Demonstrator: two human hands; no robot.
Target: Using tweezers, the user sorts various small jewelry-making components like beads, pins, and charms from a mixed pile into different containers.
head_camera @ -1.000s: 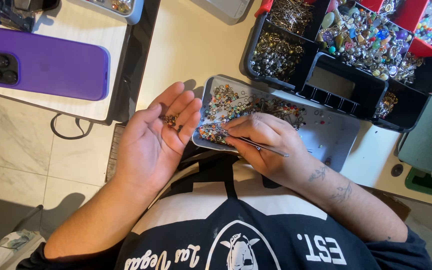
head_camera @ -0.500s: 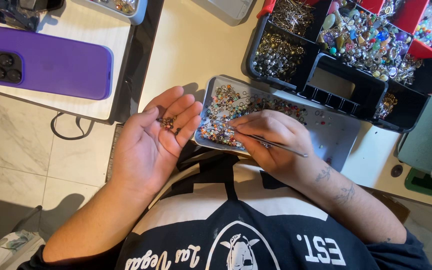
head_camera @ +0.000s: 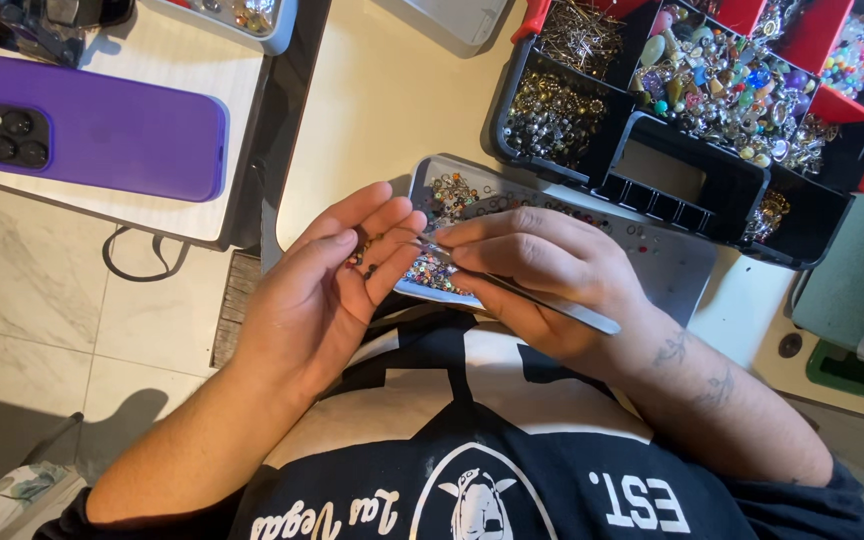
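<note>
Our left hand (head_camera: 337, 285) lies open, palm up, cupping a few small beads (head_camera: 360, 260). Our right hand (head_camera: 542, 280) pinches metal tweezers (head_camera: 542, 297), tips just beside those beads, above the grey tray (head_camera: 672, 265).

One purple phone (head_camera: 102, 128), one grey tray (head_camera: 672, 265), one black compartment organiser (head_camera: 692, 180), one pair of tweezers (head_camera: 552, 300); two hands; beads beyond counting.

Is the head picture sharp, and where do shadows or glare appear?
Head view: mostly sharp; the beads in the left hand are too small to resolve. Soft shadows fall left of the black organizer box on the beige table. Glints show on the tweezers held by the right hand; straight edges bend slightly.
</note>
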